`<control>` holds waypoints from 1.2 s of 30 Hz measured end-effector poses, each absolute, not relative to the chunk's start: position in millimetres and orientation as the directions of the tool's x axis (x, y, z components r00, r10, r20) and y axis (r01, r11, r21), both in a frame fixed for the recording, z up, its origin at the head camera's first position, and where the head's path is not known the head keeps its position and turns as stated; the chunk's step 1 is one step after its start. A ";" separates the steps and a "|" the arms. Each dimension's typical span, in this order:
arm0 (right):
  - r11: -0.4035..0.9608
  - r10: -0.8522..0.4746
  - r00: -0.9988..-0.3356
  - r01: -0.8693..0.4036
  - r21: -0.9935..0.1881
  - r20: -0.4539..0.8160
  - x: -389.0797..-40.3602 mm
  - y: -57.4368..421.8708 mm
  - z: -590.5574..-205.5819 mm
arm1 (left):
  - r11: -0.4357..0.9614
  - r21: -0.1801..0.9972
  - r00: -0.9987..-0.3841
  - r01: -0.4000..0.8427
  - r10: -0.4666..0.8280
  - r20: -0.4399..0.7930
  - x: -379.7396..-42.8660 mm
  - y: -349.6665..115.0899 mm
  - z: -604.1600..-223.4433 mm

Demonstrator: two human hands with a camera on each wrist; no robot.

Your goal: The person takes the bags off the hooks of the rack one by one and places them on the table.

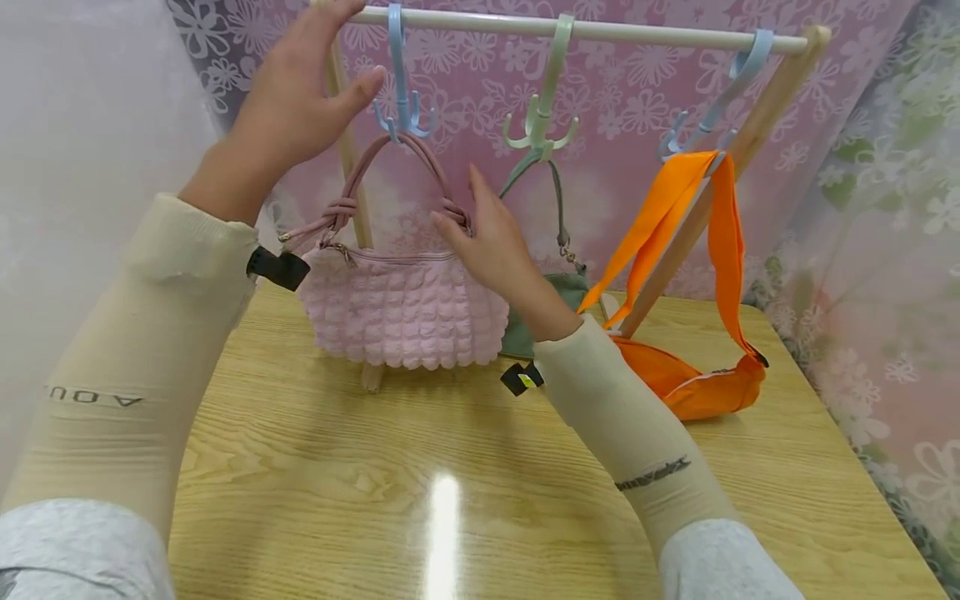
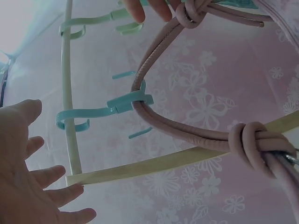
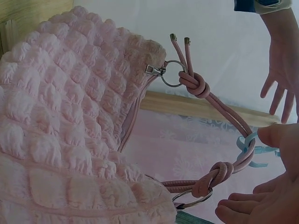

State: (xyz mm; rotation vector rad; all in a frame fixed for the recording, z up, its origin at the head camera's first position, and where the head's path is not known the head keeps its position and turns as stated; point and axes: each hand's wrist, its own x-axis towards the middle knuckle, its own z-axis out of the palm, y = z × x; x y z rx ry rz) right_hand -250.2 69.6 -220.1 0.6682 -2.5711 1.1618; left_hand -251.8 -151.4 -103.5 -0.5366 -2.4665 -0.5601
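A pink puffy handbag [image 1: 405, 312] hangs by its knotted strap [image 2: 187, 134] from a blue hook [image 1: 397, 75] at the left of a white rail [image 1: 480, 22]. My left hand [image 1: 300, 100] is up by the rail's left end, fingers spread and thumb pointing toward the blue hook. In the left wrist view it sits apart from the strap and holds nothing. My right hand [image 1: 495, 242] is at the right side of the strap, near its right knot, with fingers extended. The right wrist view has those fingers relaxed beside the strap, gripping nothing.
On the middle green hook [image 1: 553, 75] hangs a green bag [image 1: 566, 292], partly hidden behind my right wrist. An orange bag [image 1: 716, 396] hangs from the right blue hook [image 1: 738, 79], its body low at the wooden table [image 1: 337, 483]. Flowered curtains [image 1: 637, 92] stand behind the rack.
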 end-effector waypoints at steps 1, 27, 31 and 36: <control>0.580 -0.307 -0.867 -0.498 -0.645 0.393 -251.1 69.3 -219.5 | 0.836 0.265 -0.768 0.480 0.255 0.587 -252.5 -151.1 -101.5; 0.573 -0.204 -0.889 -0.448 -0.687 0.410 -278.7 52.0 -212.9 | 0.847 -0.026 -0.668 0.530 0.436 0.603 -301.3 -155.4 -74.4; 0.575 -0.197 -0.893 -0.439 -0.690 0.404 -283.1 50.2 -214.2 | 0.837 -0.019 -0.664 0.547 0.448 0.598 -306.3 -155.2 -75.0; 0.568 -0.186 -0.882 -0.457 -0.685 0.434 -285.9 49.5 -217.7 | 0.822 0.020 -0.659 0.569 0.441 0.610 -308.7 -154.2 -78.4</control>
